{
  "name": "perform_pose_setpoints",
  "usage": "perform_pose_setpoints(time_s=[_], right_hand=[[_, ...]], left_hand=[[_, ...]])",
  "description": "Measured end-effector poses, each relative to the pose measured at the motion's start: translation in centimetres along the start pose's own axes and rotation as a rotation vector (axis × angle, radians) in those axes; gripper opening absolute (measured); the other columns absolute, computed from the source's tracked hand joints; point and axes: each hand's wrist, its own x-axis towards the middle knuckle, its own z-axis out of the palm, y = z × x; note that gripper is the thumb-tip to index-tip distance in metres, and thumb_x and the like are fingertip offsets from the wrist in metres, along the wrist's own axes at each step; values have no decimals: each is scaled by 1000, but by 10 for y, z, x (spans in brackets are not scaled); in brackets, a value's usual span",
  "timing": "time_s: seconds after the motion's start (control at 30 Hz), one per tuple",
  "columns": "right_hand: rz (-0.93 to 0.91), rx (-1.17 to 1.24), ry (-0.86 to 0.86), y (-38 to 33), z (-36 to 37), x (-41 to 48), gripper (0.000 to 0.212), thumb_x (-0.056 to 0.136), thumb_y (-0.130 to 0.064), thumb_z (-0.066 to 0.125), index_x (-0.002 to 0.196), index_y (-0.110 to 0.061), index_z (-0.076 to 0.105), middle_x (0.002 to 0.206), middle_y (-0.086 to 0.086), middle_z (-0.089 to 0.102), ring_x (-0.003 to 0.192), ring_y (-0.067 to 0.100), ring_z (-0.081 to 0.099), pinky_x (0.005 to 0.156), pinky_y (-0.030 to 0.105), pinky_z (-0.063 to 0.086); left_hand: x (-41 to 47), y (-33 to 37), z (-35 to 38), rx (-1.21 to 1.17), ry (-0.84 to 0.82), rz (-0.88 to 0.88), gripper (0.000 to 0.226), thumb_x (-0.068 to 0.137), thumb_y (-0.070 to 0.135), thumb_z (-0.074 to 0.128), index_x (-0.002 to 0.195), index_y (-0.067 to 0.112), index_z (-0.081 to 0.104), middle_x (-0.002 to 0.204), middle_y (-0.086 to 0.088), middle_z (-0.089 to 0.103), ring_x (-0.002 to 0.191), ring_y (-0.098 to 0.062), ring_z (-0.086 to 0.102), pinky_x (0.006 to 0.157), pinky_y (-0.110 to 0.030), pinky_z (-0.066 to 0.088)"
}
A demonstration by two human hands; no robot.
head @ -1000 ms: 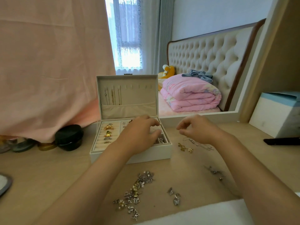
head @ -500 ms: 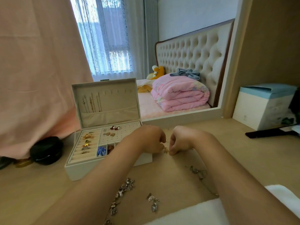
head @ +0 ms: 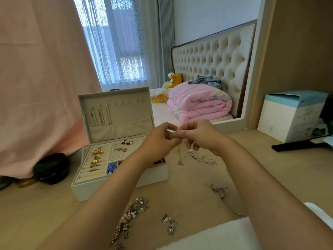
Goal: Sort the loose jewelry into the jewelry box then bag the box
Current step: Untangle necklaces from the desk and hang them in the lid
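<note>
A white jewelry box (head: 124, 184) stands open on the wooden table, its lid upright with thin chains hanging inside. Rings, earrings and blue pieces lie in its tray. My left hand (head: 158, 139) and my right hand (head: 200, 136) meet just right of the box, raised above the table. Both pinch the top of a thin gold necklace (head: 179, 156), which hangs down to a small pendant near the table. Loose silver chains (head: 200, 158) lie under my right hand. A heap of silver earrings (head: 131, 215) lies near the front edge.
A black round case (head: 51, 168) sits left of the box under a pink cloth. A white and blue carton (head: 292, 116) stands at the right, with a black flat object (head: 299, 145) before it. More small silver pieces (head: 169, 223) and a chain (head: 219, 191) are scattered on the table. A large mirror stands behind.
My left hand left the box tray and met my right hand. Together they lifted the gold necklace off the table. The camera view shifted to the right.
</note>
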Motion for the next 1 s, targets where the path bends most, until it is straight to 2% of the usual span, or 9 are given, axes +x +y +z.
perform_pose_setpoints(time_s=[0.07, 0.23, 0.4, 0.47, 0.6, 0.67, 0.77, 0.87, 1.0], right_hand=[[-24, 92, 22, -5, 4, 1, 13, 92, -17, 72, 98, -6, 73, 79, 4, 71, 56, 14, 59, 48, 26, 44], [-74, 253, 52, -22, 16, 3, 6, 95, -14, 68, 97, -10, 71, 82, 5, 71, 58, 16, 59, 49, 27, 46], [-63, 451, 16, -35, 30, 6, 6, 98, -13, 62, 95, -10, 67, 79, 4, 67, 62, 18, 60, 53, 28, 48], [-61, 489, -5, -38, 38, 7, 6, 98, -13, 61, 95, -10, 65, 78, 4, 67, 64, 18, 61, 58, 30, 50], [-50, 562, -29, -47, 49, 8, 6, 99, -14, 59, 95, -12, 63, 78, 3, 68, 61, 17, 60, 53, 27, 48], [-52, 576, -33, -51, 54, 9, 8, 100, -14, 58, 93, -13, 63, 77, 3, 66, 60, 16, 59, 51, 26, 46], [-44, 543, -22, -53, 65, 15, 9, 100, -14, 59, 92, -13, 63, 75, 3, 62, 58, 16, 56, 51, 26, 44], [-19, 485, 37, -50, 77, 26, 6, 99, -14, 62, 94, -11, 64, 74, 4, 62, 56, 16, 55, 50, 27, 43], [11, 237, 94, -47, 90, 43, 10, 96, -14, 66, 97, -5, 69, 76, 4, 67, 54, 14, 57, 48, 26, 44]], left_hand=[[-2, 2, -5, -114, 14, -38, 21, 90, 20, 72, 109, 22, 64, 93, -7, 76, 79, -19, 69, 77, -37, 55], [-9, 4, -26, -152, 32, -26, 11, 93, 28, 70, 103, 22, 70, 82, -2, 70, 70, -9, 59, 69, -25, 49], [-21, 3, -63, -88, 64, -25, 17, 96, 35, 64, 91, 21, 72, 58, 15, 55, 50, 2, 46, 48, -8, 39], [-29, 0, -79, -44, 55, -44, 22, 96, 39, 63, 89, 21, 72, 60, 11, 53, 51, 1, 46, 51, -12, 41], [-39, -8, -107, -19, 36, -86, 25, 93, 46, 63, 86, 24, 73, 72, 2, 62, 74, -14, 59, 82, -38, 52], [-41, -10, -120, -57, 68, -86, 25, 95, 45, 61, 88, 23, 73, 80, -4, 68, 80, -17, 63, 89, -37, 50], [-42, -17, -138, -217, 100, -68, 27, 98, 37, 59, 84, 15, 67, 73, -14, 56, 71, -19, 66, 95, -35, 52], [-41, -32, -158, -422, 90, -59, 32, 98, 32, 61, 69, 20, 60, 64, -2, 45, 59, -19, 54, 92, -42, 59], [-41, -50, -178, -453, 152, -73, 32, 98, 31, 60, 70, 17, 54, 62, 3, 46, 56, -15, 48, 88, -43, 60]])
